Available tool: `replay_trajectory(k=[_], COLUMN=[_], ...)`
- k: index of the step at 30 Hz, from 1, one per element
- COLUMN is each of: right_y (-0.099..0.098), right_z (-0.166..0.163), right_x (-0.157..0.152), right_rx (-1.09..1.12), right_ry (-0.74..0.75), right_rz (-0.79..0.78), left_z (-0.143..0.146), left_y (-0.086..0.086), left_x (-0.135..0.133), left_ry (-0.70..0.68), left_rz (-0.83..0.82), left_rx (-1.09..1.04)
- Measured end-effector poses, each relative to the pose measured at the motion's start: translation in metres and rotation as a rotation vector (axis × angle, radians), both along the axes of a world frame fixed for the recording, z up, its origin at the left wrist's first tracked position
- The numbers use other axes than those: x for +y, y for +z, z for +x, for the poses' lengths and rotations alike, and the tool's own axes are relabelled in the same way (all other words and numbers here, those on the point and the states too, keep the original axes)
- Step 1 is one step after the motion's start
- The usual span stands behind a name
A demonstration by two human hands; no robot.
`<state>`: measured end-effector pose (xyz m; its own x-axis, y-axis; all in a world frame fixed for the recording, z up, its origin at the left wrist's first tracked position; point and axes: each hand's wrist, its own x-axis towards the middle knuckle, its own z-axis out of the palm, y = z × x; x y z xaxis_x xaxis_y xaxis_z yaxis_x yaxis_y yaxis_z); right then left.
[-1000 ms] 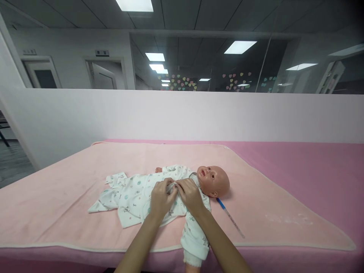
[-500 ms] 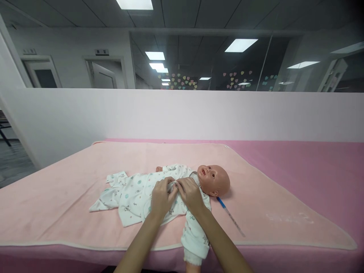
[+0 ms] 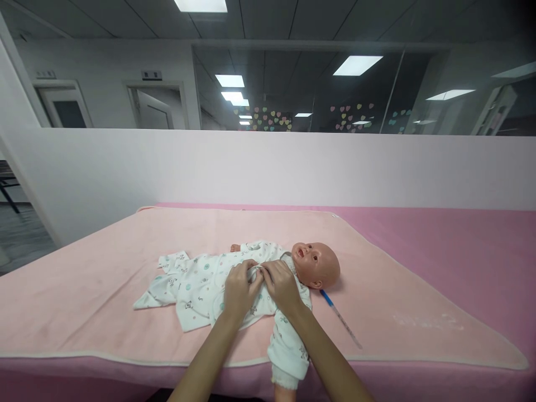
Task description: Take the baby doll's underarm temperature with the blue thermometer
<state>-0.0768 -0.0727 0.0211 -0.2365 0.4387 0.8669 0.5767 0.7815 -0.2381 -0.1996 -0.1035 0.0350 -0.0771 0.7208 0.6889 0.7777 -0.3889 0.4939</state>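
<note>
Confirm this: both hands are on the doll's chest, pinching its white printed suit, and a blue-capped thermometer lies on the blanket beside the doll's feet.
One detail is wrong. The head view shows the thermometer lying by the doll's head, not its feet. The rest holds: the left hand and right hand meet on the chest, pinching the white printed suit, and the thermometer lies on the blanket.

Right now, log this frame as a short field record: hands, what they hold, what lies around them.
left hand: fingers pinching the white printed romper at the doll's chest
right hand: pinching the same fabric, fingertips meeting the left hand's
doll: on its back, head to the right, bare hand showing at the far sleeve
thermometer: thin stick with blue tip, lying beside the doll's head, untouched
blanket: pale pink, under the doll
mattress: deeper pink, beneath the blanket
</note>
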Motion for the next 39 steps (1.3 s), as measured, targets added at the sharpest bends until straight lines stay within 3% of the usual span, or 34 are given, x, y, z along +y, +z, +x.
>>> replay_trajectory(k=[9, 16, 22, 29, 39], right_y=[0.004, 0.005, 0.006, 0.004, 0.004], right_z=[-0.001, -0.001, 0.000, -0.001, -0.001], right_x=[-0.004, -0.004, -0.005, -0.004, -0.004], right_rx=[0.016, 0.026, 0.048, 0.065, 0.080], right_ry=[0.001, -0.006, -0.004, -0.011, 0.005], right_rz=[0.007, 0.014, 0.024, 0.011, -0.003], left_z=[-0.001, 0.000, -0.017, -0.032, -0.029], left_y=[0.000, 0.003, 0.001, -0.001, -0.002], left_x=[0.001, -0.002, -0.016, -0.026, -0.025], left_ry=[0.001, 0.081, 0.121, 0.175, 0.184], left_rz=[-0.012, 0.045, 0.035, 0.031, -0.004], left_rx=[-0.063, 0.054, 0.155, 0.101, 0.096])
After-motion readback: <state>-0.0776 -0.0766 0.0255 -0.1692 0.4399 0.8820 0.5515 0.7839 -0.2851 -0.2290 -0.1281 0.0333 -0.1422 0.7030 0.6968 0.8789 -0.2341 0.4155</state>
